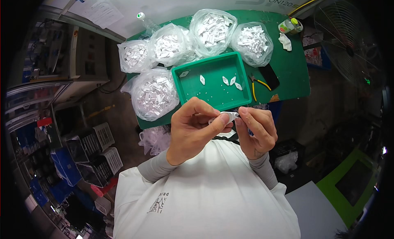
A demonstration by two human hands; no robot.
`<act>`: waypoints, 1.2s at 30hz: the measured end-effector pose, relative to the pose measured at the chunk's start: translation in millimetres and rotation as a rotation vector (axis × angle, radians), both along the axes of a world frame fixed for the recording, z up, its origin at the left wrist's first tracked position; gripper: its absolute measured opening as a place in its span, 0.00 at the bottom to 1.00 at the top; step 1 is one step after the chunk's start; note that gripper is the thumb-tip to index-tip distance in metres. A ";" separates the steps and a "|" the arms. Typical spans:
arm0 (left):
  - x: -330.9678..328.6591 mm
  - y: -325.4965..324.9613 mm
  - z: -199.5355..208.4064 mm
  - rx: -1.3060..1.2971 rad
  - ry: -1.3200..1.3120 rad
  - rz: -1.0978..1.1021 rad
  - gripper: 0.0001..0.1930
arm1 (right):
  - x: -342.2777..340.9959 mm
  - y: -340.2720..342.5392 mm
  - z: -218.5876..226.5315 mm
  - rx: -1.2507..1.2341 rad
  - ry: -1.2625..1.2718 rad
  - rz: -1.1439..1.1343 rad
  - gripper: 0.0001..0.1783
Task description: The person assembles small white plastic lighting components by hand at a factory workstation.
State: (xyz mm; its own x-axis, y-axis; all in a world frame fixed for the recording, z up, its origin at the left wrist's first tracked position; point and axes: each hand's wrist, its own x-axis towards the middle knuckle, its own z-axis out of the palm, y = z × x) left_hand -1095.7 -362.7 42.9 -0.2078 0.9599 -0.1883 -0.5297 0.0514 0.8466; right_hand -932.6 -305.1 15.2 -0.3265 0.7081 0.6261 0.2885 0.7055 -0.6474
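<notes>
Just in front of my chest, my left hand pinches a small white plastic part between thumb and fingers. The part has a pointed end with a dark spot near it. My right hand is closed at that pointed end, thumb and forefinger together; whether they grip the part or some tiny piece is too small to tell. Beyond both hands lies a shallow green tray. Several flat white diamond-shaped parts, such as one white part, rest in it among small white specks.
Clear bags of white plastic pieces, such as one bag, crowd the green table left of and behind the tray. Yellow-handled pliers and a black phone-like slab lie right of it. Farther right are a bottle and a fan.
</notes>
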 end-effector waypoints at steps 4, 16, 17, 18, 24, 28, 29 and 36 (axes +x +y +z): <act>4.2 0.8 -0.9 -0.005 -0.005 0.052 0.08 | -5.0 -1.0 -3.0 0.002 0.011 -0.037 0.22; 8.0 13.3 -21.6 -0.011 0.100 0.165 0.08 | -8.6 1.8 -17.3 -0.363 0.173 -0.084 0.16; 8.4 12.6 -24.0 -0.014 0.101 0.164 0.08 | -10.0 1.9 -12.7 -0.569 0.270 -0.049 0.13; 8.9 11.7 -26.9 0.022 0.161 0.178 0.07 | -11.0 2.2 -10.6 -0.774 0.368 -0.014 0.10; 6.7 15.7 -37.4 0.145 0.524 0.219 0.06 | -7.5 6.5 -24.2 -1.010 0.321 0.095 0.09; -21.6 28.4 -51.7 0.062 0.811 0.194 0.07 | -4.9 10.0 -31.6 -1.032 0.280 0.059 0.09; -36.6 37.9 -60.5 0.002 0.711 0.275 0.05 | -5.5 10.3 -31.2 -1.082 0.317 0.039 0.09; -158.8 92.3 -177.9 -0.098 1.325 0.538 0.11 | 10.6 7.8 -44.9 -1.188 0.278 -0.044 0.15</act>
State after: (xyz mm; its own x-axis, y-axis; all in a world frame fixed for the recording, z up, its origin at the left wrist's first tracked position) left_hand -1254.5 -270.4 -135.0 -0.6069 0.7041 0.3687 0.6598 0.1876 0.7277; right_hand -922.0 -297.4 -29.6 -0.2464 0.8942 -0.3738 0.0464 -0.3744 -0.9261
